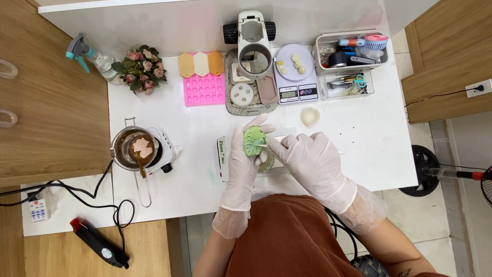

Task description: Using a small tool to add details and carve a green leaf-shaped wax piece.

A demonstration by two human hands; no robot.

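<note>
Both my hands wear thin white gloves over the white table. My left hand cradles a green flower-shaped wax piece in its palm, fingers curled up around it. My right hand pinches a thin white stick tool whose tip touches the green piece. Under my hands lies a flat white box and a small round dish, partly hidden.
A metal pot of melted wax sits on a small white hotplate at left. Behind are a pink silicone mould, a stone tray, a digital scale, a tool bin, a white wax piece, flowers, a spray bottle.
</note>
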